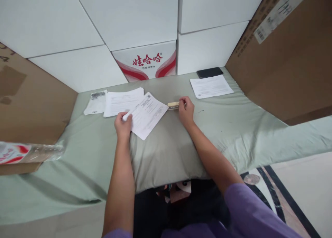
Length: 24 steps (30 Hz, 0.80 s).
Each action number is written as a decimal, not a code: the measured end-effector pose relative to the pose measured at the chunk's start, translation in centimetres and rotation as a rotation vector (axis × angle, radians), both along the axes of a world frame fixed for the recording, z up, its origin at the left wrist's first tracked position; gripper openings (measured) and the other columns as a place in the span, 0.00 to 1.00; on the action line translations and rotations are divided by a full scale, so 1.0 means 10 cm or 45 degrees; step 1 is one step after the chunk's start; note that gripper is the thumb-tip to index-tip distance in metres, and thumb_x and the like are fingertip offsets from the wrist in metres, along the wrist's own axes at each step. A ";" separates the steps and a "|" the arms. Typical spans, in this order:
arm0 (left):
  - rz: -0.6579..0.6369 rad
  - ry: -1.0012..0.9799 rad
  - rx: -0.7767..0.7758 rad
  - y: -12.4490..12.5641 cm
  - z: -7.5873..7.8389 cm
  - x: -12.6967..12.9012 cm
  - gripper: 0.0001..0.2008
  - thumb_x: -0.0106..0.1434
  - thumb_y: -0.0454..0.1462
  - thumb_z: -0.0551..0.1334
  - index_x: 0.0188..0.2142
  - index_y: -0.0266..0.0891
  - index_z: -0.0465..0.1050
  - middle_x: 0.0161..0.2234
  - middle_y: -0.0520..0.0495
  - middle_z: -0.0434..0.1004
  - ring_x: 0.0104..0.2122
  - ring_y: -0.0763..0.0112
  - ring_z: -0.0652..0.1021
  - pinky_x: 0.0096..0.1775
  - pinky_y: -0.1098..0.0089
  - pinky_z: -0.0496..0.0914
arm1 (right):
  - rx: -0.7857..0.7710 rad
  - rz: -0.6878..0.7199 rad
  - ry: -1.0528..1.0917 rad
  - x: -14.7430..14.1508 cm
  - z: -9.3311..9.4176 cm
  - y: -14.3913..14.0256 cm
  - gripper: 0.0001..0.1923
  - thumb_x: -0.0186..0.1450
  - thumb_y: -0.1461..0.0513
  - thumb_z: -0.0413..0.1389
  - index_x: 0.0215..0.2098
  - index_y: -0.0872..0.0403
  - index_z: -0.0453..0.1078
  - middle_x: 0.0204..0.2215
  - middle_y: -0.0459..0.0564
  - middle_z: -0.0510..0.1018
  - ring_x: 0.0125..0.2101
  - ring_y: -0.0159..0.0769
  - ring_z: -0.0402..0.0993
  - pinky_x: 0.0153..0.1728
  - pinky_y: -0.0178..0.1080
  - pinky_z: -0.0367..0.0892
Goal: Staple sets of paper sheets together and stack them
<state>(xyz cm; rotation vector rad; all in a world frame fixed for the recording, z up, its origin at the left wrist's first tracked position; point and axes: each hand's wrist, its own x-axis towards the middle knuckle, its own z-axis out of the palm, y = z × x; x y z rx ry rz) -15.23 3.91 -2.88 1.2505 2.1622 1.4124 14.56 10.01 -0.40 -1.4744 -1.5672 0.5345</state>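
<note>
My left hand (123, 124) pinches the near-left corner of a printed paper sheet (147, 114) that lies tilted on the green cloth-covered table (207, 134). My right hand (186, 109) grips a small tool with a pale wooden handle (173, 104), lying on the cloth just right of that sheet. A stack of printed papers (121, 101) rests behind my left hand, partly under the tilted sheet.
A small clear bag with dark parts (95, 102) lies left of the stack. Another paper (210, 86) and a black phone (209, 72) sit at the back right. White boxes (145, 60) and brown cartons (287, 58) wall the table.
</note>
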 end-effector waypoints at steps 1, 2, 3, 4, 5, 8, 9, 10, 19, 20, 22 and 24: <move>-0.017 -0.043 0.030 0.00 0.00 -0.03 0.10 0.57 0.43 0.63 0.37 0.40 0.70 0.30 0.52 0.72 0.32 0.68 0.74 0.40 0.67 0.73 | -0.010 0.025 0.033 -0.01 0.00 0.00 0.17 0.71 0.59 0.40 0.45 0.54 0.69 0.38 0.52 0.76 0.39 0.38 0.72 0.42 0.37 0.66; -0.026 -0.079 0.057 -0.01 0.00 -0.06 0.11 0.57 0.43 0.63 0.37 0.41 0.69 0.30 0.53 0.71 0.32 0.69 0.74 0.39 0.68 0.73 | -0.015 0.049 0.069 -0.02 0.00 -0.01 0.17 0.71 0.58 0.41 0.45 0.53 0.69 0.36 0.51 0.76 0.37 0.37 0.72 0.40 0.37 0.66; -0.027 -0.108 0.082 -0.01 0.00 -0.08 0.12 0.57 0.43 0.63 0.38 0.41 0.69 0.31 0.53 0.71 0.32 0.69 0.74 0.39 0.68 0.73 | -0.017 0.076 0.108 -0.04 0.00 -0.02 0.17 0.71 0.57 0.41 0.46 0.53 0.69 0.36 0.50 0.76 0.36 0.36 0.72 0.39 0.37 0.67; -0.023 -0.127 0.112 -0.02 0.01 -0.09 0.12 0.57 0.44 0.63 0.38 0.41 0.68 0.31 0.53 0.71 0.33 0.69 0.74 0.39 0.68 0.73 | -0.017 0.109 0.150 -0.05 0.00 -0.03 0.17 0.72 0.56 0.42 0.48 0.53 0.68 0.36 0.50 0.77 0.36 0.36 0.72 0.38 0.36 0.67; -0.013 -0.138 0.146 -0.03 0.02 -0.09 0.12 0.57 0.44 0.63 0.38 0.41 0.68 0.32 0.52 0.71 0.34 0.69 0.75 0.40 0.68 0.73 | -0.020 0.148 0.193 -0.08 0.00 -0.05 0.18 0.72 0.54 0.43 0.50 0.53 0.67 0.37 0.50 0.77 0.36 0.35 0.73 0.38 0.36 0.67; 0.035 -0.156 0.240 -0.04 0.05 -0.08 0.11 0.59 0.43 0.62 0.39 0.42 0.66 0.34 0.51 0.72 0.37 0.69 0.76 0.43 0.68 0.73 | -0.039 0.268 0.331 -0.17 0.00 -0.12 0.22 0.71 0.50 0.47 0.57 0.52 0.63 0.44 0.52 0.78 0.34 0.32 0.74 0.36 0.35 0.68; 0.054 -0.162 0.261 -0.04 0.06 -0.07 0.11 0.59 0.42 0.61 0.39 0.42 0.65 0.35 0.51 0.72 0.37 0.69 0.76 0.45 0.67 0.73 | -0.056 0.304 0.374 -0.20 0.00 -0.15 0.23 0.70 0.48 0.48 0.57 0.52 0.63 0.46 0.52 0.78 0.33 0.31 0.73 0.35 0.34 0.68; 0.066 -0.165 0.278 -0.05 0.06 -0.05 0.10 0.60 0.42 0.61 0.39 0.42 0.64 0.35 0.51 0.72 0.38 0.69 0.76 0.46 0.67 0.73 | -0.080 0.336 0.414 -0.24 0.01 -0.17 0.24 0.69 0.47 0.49 0.56 0.52 0.64 0.46 0.52 0.79 0.31 0.30 0.72 0.33 0.34 0.67; -0.055 -0.270 0.356 -0.06 0.01 0.14 0.12 0.60 0.44 0.61 0.39 0.42 0.64 0.37 0.50 0.72 0.40 0.69 0.76 0.48 0.66 0.72 | -0.116 0.282 0.685 -0.28 0.10 -0.21 0.17 0.67 0.47 0.51 0.37 0.52 0.68 0.29 0.47 0.75 0.26 0.31 0.68 0.27 0.34 0.64; -0.067 -0.286 0.352 -0.06 0.01 0.15 0.12 0.59 0.44 0.62 0.39 0.42 0.64 0.36 0.50 0.72 0.40 0.68 0.76 0.47 0.66 0.73 | -0.107 0.281 0.714 -0.27 0.10 -0.20 0.17 0.67 0.48 0.52 0.38 0.52 0.68 0.28 0.46 0.74 0.27 0.31 0.69 0.28 0.34 0.65; -0.094 -0.323 0.364 -0.06 0.00 0.17 0.14 0.58 0.45 0.63 0.39 0.41 0.64 0.36 0.50 0.72 0.39 0.68 0.76 0.46 0.66 0.73 | -0.095 0.303 0.780 -0.26 0.10 -0.17 0.16 0.66 0.49 0.53 0.39 0.52 0.67 0.26 0.44 0.72 0.28 0.31 0.69 0.28 0.33 0.65; -0.109 -0.375 0.401 -0.05 -0.01 0.20 0.16 0.57 0.47 0.64 0.38 0.41 0.65 0.36 0.50 0.72 0.38 0.69 0.76 0.45 0.66 0.73 | -0.100 0.343 0.829 -0.28 0.06 -0.18 0.16 0.65 0.48 0.54 0.40 0.52 0.67 0.25 0.43 0.71 0.26 0.31 0.69 0.27 0.33 0.64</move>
